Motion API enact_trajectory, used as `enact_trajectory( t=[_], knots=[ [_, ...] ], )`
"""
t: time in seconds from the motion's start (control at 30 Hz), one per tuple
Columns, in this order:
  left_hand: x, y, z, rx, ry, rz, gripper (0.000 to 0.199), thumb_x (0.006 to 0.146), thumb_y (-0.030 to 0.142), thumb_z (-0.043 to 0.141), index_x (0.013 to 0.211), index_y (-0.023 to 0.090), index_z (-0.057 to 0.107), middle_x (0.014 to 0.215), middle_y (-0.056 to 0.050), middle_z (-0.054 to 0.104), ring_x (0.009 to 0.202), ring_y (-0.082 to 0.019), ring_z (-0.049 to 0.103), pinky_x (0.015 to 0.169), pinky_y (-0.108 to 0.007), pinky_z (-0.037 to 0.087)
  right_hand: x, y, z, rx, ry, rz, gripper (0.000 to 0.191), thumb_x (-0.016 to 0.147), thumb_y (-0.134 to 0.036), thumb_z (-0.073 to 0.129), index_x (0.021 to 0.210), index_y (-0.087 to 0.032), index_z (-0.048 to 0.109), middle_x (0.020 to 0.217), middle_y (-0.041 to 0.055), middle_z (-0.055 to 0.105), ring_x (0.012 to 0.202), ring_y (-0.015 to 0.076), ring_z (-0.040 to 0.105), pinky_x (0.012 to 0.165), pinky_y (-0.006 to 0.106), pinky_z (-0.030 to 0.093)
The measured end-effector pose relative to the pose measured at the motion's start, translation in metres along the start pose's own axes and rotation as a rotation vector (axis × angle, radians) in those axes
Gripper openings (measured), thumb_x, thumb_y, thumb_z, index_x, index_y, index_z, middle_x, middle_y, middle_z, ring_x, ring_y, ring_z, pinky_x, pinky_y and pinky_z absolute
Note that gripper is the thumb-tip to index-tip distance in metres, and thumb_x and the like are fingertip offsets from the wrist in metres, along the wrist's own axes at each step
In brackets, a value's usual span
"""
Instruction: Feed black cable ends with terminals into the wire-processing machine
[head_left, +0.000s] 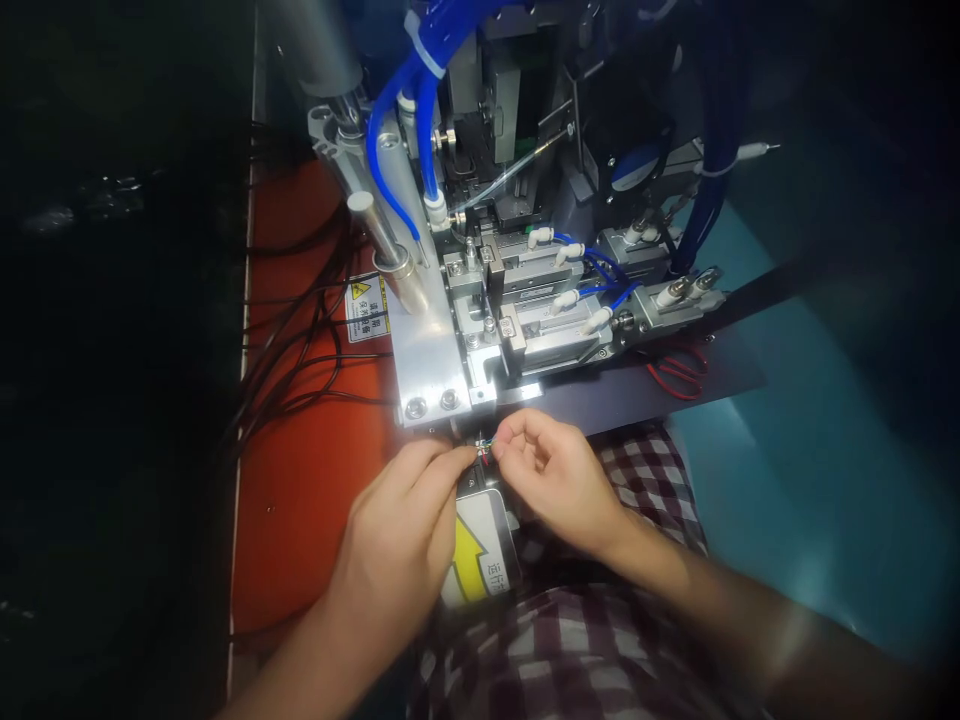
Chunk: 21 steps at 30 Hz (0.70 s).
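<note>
Head | right hand point(559, 470): pinching thin wires point(487, 444) | left hand point(405, 510): pinched closed beside them, contents hidden

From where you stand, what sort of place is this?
Probably a factory workstation, though the surroundings are too dark to be sure. A metal machine with blue tubes running into it, a yellow-triangle warning label and black cables over an orange surface suggest it.

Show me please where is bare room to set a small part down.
The orange surface looks mostly bare between the black cables and left hand; so does the grey plate between right hand and red wires. It is crowded around the blue tubes.
</note>
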<state>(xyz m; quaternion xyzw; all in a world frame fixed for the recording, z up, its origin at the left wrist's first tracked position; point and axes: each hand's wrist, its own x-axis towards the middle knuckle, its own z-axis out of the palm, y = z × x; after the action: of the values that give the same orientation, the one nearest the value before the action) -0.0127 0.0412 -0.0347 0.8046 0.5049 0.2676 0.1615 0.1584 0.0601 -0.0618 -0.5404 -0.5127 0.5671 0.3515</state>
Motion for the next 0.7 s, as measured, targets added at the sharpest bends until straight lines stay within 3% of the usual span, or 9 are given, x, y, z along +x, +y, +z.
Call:
enact_trajectory(
  t=[0.1, 0.33, 0.7],
  knots=[
    [0.0, -0.001, 0.001, 0.007, 0.01, 0.003, 0.023, 0.087, 0.003, 0.05, 0.103, 0.012, 0.064, 0.091, -0.005, 0.063, 0.08, -0.013, 0.061, 0.073, -0.023, 0.05, -0.002, 0.001, 0.0, -0.124, 0.03, -0.104, 0.005, 0.083, -0.019, 0.056, 0.077, -0.018, 0.055, 0.058, -0.0057, 0.046, 0.05, 0.0084, 0.042, 0.049, 0.023, 0.034],
    [0.0, -0.001, 0.002, 0.0, 0.01, -0.009, 0.024, 0.087, 0.004, 0.05, 0.104, 0.013, 0.064, 0.09, -0.004, 0.063, 0.08, -0.013, 0.06, 0.073, -0.023, 0.05, 0.001, -0.005, -0.002, 0.265, -0.068, 0.202, 0.012, 0.082, -0.025, 0.058, 0.076, -0.015, 0.055, 0.053, -0.0081, 0.041, 0.046, 0.0055, 0.033, 0.042, 0.02, 0.026],
    [0.0, -0.001, 0.002, 0.012, 0.036, -0.001, 0.025, 0.086, 0.002, 0.051, 0.104, 0.013, 0.064, 0.091, -0.004, 0.064, 0.08, -0.012, 0.061, 0.073, -0.021, 0.05, 0.006, -0.012, 0.0, 0.318, -0.062, 0.232, 0.011, 0.08, -0.021, 0.06, 0.072, -0.015, 0.055, 0.05, -0.0091, 0.04, 0.044, 0.0048, 0.031, 0.041, 0.021, 0.024]
  ],
)
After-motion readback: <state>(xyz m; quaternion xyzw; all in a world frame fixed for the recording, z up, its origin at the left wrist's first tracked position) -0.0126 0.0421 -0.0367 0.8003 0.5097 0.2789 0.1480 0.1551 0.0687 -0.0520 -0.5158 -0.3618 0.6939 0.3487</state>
